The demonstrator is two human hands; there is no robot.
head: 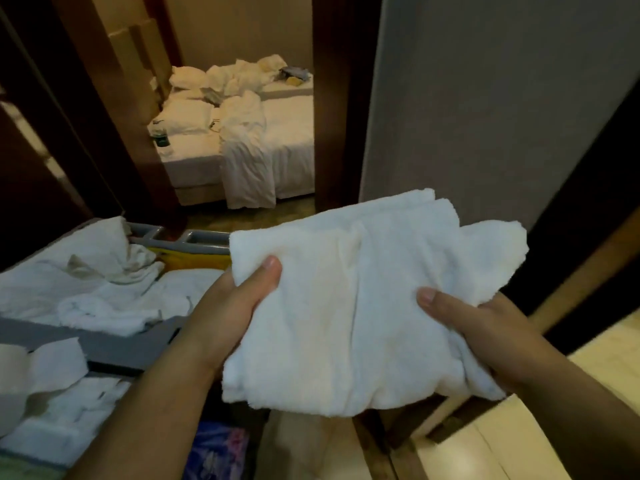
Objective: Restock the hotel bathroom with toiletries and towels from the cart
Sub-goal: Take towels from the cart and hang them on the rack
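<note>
Currently both hands carry one folded white terry towel [363,306] in mid-air, right of the grey housekeeping cart [114,348]. Left hand [235,306] grips its left edge, thumb on top; right hand [485,327] grips the right side. Two-sided hold likely keeps the soft, plush fold intact. Crumpled white linen [104,289] fills the cart.

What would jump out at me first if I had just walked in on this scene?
The folded white towel fills the centre foreground, gripped at its sides by the left hand and the right hand. At lower left, the grey cart holds rumpled white linen. Through the doorway beyond, an unmade bed is strewn with crumpled sheets.
</note>
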